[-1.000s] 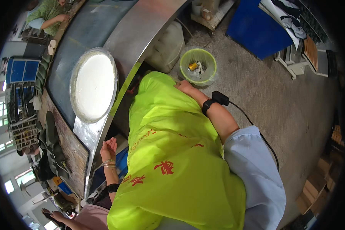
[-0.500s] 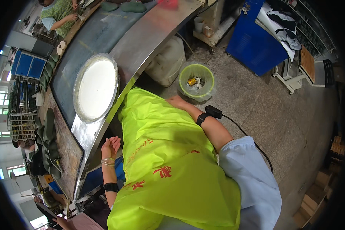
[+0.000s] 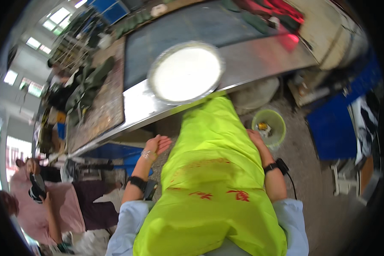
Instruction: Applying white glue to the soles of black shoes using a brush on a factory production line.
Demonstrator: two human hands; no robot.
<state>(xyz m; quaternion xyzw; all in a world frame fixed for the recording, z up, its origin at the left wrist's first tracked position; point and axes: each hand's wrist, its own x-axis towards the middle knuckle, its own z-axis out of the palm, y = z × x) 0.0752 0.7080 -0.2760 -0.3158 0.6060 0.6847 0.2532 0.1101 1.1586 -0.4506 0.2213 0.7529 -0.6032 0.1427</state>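
My left hand (image 3: 159, 145) hangs to the left of the yellow-green apron (image 3: 209, 175), its fingers stretched out and nothing in it. On the other side, my right hand (image 3: 255, 137) is by the apron's edge, near a green-rimmed waste bin (image 3: 281, 124); its fingers are blurred and partly hidden. In front of me, a round basin of white liquid (image 3: 187, 73) stands on the metal edge of the workbench (image 3: 134, 104).
At the bench's left part lie dark green shoe pieces (image 3: 100, 72). A co-worker in a pink shirt (image 3: 59, 202) holds a dark shoe (image 3: 37, 187) at the left. A blue cabinet (image 3: 333, 132) stands at the right, and a pale plastic container (image 3: 258, 94) is under the bench.
The view has swung to the left, so the bench now runs across in front of me and the pink-shirted person shows more fully. Both hands still hang beside the apron.
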